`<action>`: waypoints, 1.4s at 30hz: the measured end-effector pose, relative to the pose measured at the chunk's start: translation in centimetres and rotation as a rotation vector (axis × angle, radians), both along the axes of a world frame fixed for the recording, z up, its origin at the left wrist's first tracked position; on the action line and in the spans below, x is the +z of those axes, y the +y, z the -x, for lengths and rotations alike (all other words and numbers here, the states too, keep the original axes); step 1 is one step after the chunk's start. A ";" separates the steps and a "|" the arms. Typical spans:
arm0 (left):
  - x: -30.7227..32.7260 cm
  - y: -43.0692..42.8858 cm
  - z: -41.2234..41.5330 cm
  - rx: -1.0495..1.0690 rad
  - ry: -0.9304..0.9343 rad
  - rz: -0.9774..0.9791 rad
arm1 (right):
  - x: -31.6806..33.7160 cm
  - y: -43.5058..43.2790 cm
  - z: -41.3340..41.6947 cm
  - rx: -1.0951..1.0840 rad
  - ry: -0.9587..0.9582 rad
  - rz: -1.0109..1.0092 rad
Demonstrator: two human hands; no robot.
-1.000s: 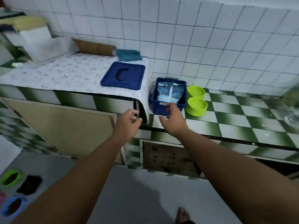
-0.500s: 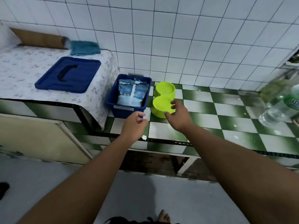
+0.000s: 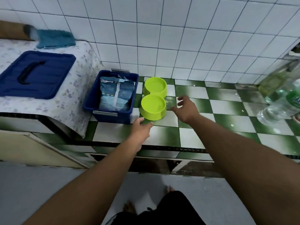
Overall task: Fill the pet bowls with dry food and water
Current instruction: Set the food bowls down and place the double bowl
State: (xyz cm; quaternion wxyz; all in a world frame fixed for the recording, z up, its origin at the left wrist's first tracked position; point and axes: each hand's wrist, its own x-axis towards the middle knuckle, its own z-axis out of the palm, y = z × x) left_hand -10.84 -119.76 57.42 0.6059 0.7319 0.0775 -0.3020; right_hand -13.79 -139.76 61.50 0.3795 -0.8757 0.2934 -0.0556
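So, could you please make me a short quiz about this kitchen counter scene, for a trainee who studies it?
1. True or false: the green double bowl already holds dry food.
2. Where does the blue lid lie? A on the bowl; B on the flowered cloth; C on the floor.
3. Fill in: the food bag stands inside the blue ___.
Key: 1 false; 2 B; 3 bin.
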 end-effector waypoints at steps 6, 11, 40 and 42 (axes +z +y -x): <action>-1.9 -2.9 -2.9 0.180 0.107 0.021 | -0.2 -5.5 -6.9 0.052 0.007 -0.041; -2.6 -5.8 -4.7 0.286 0.162 -0.013 | -1.1 -9.2 -14.0 0.198 0.090 -0.029; -7.0 -8.5 -3.4 0.480 -0.039 -0.078 | -5.1 -12.3 -15.3 0.123 0.164 -0.402; -7.2 -7.4 -2.7 0.464 -0.052 -0.072 | -4.8 -11.9 -13.7 0.078 0.109 -0.481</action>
